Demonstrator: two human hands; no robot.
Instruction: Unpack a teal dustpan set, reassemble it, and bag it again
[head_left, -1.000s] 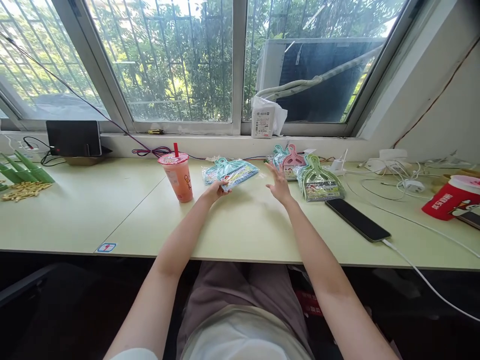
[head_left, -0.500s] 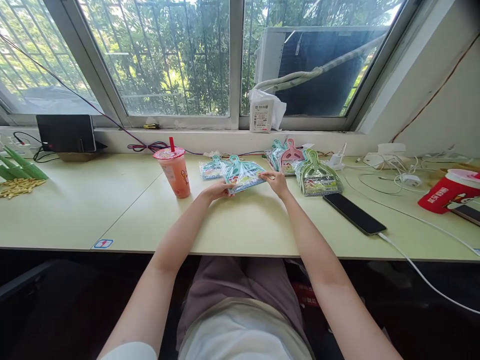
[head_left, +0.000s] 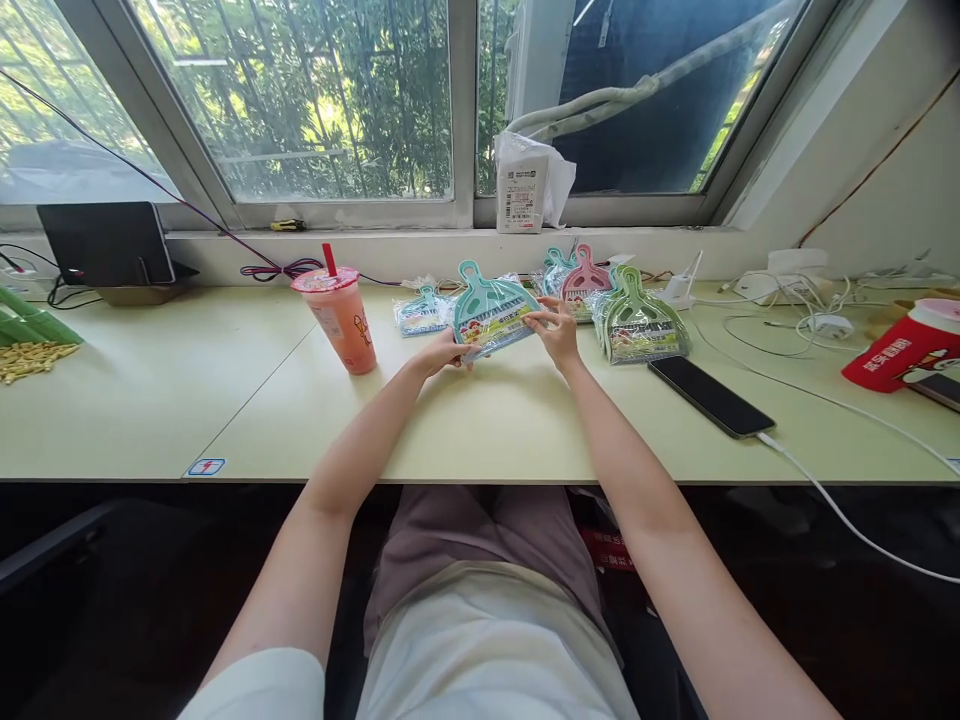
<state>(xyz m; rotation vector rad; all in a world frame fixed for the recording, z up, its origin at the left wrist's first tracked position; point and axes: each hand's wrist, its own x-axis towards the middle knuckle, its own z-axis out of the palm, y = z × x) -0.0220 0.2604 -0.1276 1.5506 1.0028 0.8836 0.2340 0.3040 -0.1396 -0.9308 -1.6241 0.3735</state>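
Between my two hands is a teal mini dustpan-and-brush set [head_left: 493,308] in clear plastic wrap, tilted up off the table with its handle loop at the top. My left hand [head_left: 444,354] is closed on its lower left corner. My right hand [head_left: 556,333] pinches its right edge, fingers bent. Behind on the left lies another teal wrapped set [head_left: 424,313]. Right of my right hand lean a pink set [head_left: 583,282] and a stack of green sets [head_left: 637,322], also in plastic, with a teal set [head_left: 556,262] partly hidden behind.
A drink cup with a red straw [head_left: 341,325] stands left of my hands. A phone [head_left: 711,397] on a white cable lies to the right, near a red cup [head_left: 904,348] and tangled cords. At the back left stands a dark tablet [head_left: 109,245].
The teal set has been tilted more upright, so its front label and handle show more clearly. My right fingers have spread a little along its edge. The view has tipped downward.
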